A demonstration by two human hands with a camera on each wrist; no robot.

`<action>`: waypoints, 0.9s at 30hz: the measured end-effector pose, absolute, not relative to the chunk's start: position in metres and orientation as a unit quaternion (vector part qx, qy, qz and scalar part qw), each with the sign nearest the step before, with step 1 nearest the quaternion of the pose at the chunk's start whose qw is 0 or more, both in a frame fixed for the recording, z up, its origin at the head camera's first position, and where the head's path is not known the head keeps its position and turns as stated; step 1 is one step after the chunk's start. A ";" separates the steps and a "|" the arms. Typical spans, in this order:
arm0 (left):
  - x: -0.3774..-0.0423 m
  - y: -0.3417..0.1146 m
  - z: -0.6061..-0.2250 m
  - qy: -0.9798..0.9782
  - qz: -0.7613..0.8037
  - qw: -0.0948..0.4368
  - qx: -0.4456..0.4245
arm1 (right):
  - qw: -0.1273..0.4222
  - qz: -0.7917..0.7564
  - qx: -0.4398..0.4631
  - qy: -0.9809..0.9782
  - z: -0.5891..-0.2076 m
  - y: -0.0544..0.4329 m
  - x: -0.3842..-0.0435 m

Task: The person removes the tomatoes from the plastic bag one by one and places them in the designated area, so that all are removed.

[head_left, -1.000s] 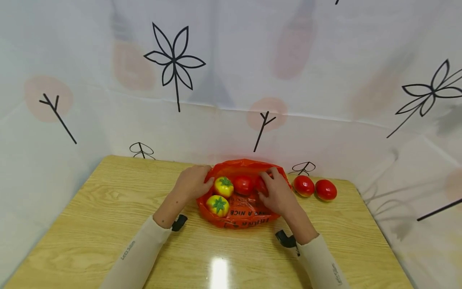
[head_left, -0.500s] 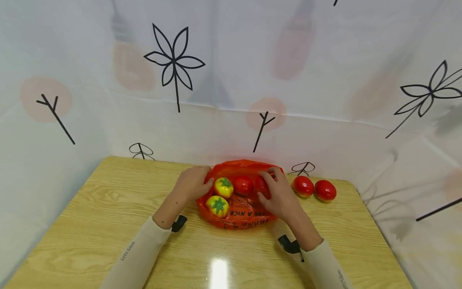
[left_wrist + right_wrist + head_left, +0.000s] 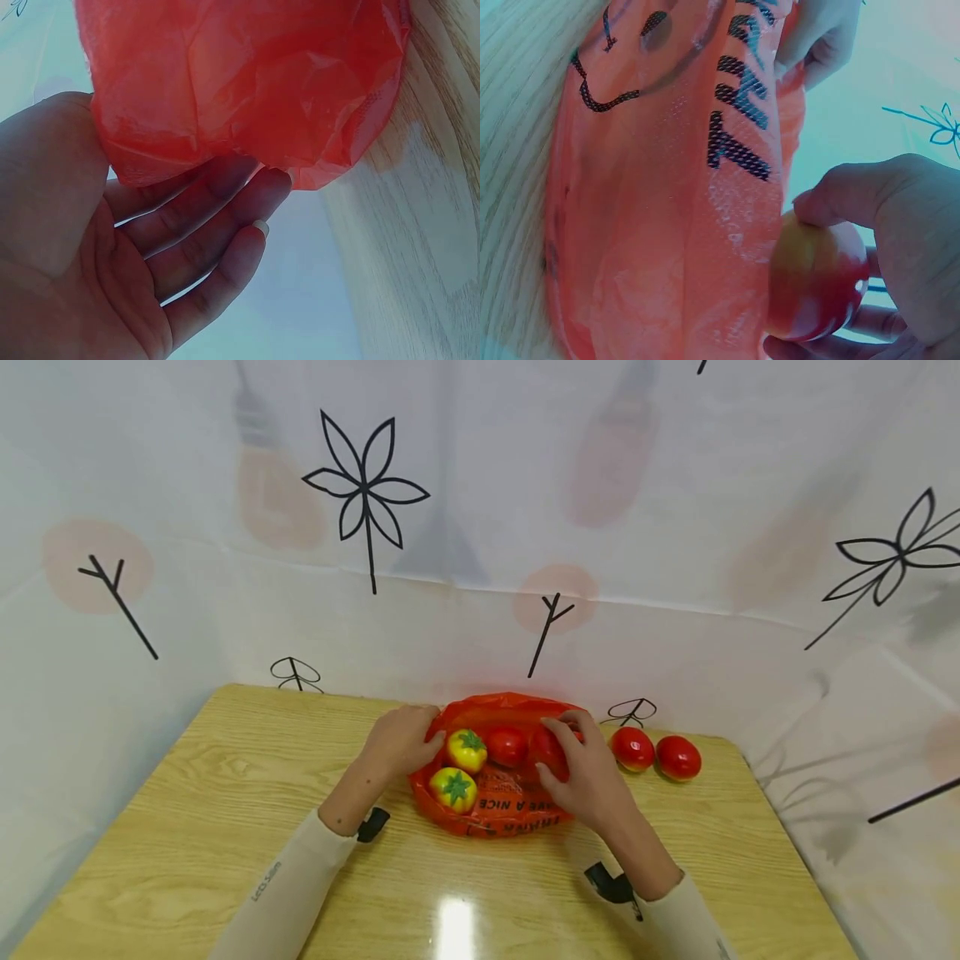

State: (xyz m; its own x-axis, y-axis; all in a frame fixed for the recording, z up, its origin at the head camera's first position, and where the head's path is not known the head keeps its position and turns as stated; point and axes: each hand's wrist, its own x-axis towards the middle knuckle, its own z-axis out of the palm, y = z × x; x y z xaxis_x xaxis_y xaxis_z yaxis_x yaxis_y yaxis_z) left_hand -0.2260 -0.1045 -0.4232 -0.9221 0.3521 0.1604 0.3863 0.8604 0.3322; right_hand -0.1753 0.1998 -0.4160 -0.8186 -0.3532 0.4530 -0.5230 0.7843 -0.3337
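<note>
In the head view an orange-red plastic bag (image 3: 517, 702) lies wide open on the table. My left hand (image 3: 397, 739) grips its left rim; in the left wrist view the fingers (image 3: 206, 262) are behind the film and the thumb goes over the edge. My right hand (image 3: 594, 777) holds a glossy red-and-yellow fruit, apple-like (image 3: 814, 277), at the bag's right rim, thumb on one side and fingers on the other. Inside the bag are another red fruit (image 3: 507, 747) and two yellow tomato-like fruits (image 3: 454, 789) with green star-shaped tops.
Two more red fruits (image 3: 632, 749) sit on the wooden table (image 3: 315, 727) just right of the bag. A white printed cloth (image 3: 480, 635) hangs behind the table's back edge. Dark straps (image 3: 610, 883) are on both wrists.
My right hand has drawn slightly back and to the right with the red-and-yellow fruit, which shows more clearly between the fingers. My left hand stays at the rim.
</note>
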 end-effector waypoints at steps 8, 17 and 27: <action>-0.226 -0.104 -0.423 -0.963 -0.185 0.047 -0.189 | 0.190 0.218 0.227 -0.930 -0.411 0.206 -0.165; -0.224 -0.104 -0.423 -0.963 -0.185 0.050 -0.191 | 0.215 0.223 0.208 -0.928 -0.409 0.214 -0.152; -0.225 -0.105 -0.424 -0.963 -0.188 0.049 -0.189 | 0.238 0.228 0.207 -0.921 -0.407 0.223 -0.143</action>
State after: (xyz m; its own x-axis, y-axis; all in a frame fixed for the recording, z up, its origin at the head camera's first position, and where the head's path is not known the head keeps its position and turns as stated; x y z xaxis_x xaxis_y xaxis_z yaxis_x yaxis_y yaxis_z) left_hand -0.2248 -0.1047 -0.4242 -0.9236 0.3464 0.1645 0.3828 0.8579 0.3429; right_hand -0.1431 0.2227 -0.4070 -0.8010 -0.2734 0.5326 -0.4903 0.8101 -0.3216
